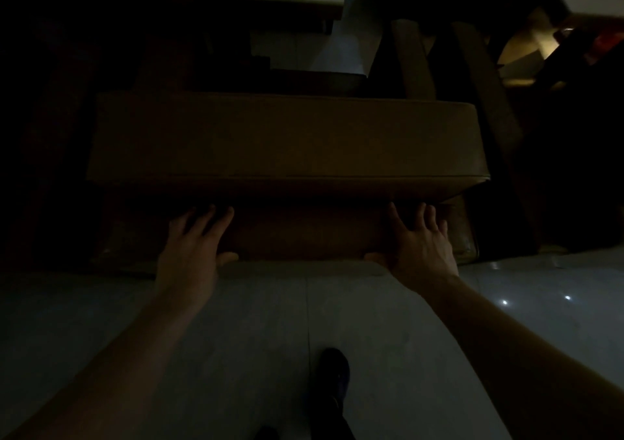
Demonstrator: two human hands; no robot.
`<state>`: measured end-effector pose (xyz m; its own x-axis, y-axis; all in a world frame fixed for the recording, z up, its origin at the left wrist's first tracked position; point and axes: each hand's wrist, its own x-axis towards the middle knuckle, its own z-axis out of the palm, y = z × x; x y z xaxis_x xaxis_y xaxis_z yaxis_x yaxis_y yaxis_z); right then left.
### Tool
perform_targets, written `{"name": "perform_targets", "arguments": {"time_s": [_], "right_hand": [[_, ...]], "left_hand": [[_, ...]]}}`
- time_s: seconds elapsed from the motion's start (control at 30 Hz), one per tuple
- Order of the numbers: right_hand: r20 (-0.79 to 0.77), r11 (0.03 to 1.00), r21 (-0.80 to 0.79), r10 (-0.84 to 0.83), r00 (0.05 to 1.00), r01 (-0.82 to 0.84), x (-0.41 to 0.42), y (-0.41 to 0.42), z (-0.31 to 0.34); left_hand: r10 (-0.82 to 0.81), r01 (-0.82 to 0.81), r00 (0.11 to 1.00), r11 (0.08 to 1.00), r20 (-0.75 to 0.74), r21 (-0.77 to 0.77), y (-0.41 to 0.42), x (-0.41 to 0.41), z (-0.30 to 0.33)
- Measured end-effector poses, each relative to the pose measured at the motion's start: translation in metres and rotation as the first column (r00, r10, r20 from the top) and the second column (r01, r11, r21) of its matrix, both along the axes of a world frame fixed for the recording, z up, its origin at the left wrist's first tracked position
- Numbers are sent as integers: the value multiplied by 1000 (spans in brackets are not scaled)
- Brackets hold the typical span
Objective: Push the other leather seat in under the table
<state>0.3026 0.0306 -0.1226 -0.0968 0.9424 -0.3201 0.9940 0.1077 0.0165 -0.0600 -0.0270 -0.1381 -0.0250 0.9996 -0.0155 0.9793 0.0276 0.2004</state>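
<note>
Bare forearms; dark shoe

Very dim, underexposed head view, warm lamp glow at the upper right, small bright glints on the glossy floor tiles, deep black shadow at the left and far right, soft grainy detail, wide-angle bending of straight lines toward the edges

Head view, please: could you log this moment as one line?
left hand: flat on sofa base | right hand: flat on base | cushion: above | light: dim
</note>
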Motion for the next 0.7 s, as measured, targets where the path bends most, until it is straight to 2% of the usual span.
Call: {"name": "perform_targets", "arguments": {"time_s": [0.4, 0.7], "right_hand": [[15, 1000, -11, 6, 1000, -6, -2, 1, 1], [16, 1000, -11, 16, 1000, -16, -2, -4, 7]], "left_hand": [[32, -32, 999, 999, 8, -24, 2, 4, 4], [89, -92, 996, 987, -28, -133, 5, 9, 14]]}}
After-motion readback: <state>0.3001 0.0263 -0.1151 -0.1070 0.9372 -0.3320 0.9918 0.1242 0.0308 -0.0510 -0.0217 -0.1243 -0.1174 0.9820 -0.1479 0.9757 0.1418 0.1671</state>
